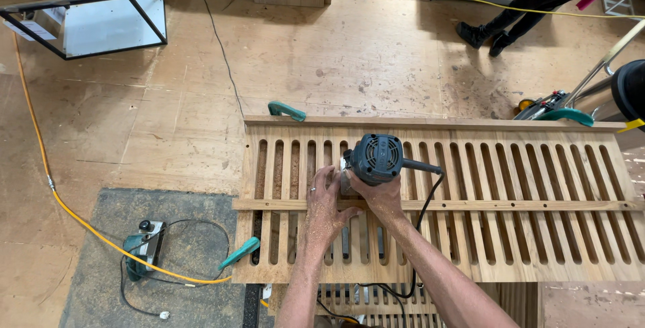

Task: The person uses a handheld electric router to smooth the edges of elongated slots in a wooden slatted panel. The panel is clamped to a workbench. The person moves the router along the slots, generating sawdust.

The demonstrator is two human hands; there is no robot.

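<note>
Both forearms reach forward over a slotted wooden panel (510, 187). The right hand (384, 197) grips a dark trim router (377, 158) standing upright near the panel's left end — the left hand (324, 203) lies open, fingers spread flat on the slats, just beside the router's base.

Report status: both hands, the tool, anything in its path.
Left hand flat on slotted wooden panel, beside the tool. Right hand grips the grey router, upright on the panel. Black cord trails behind; thin cross strip lies near the base.
</note>
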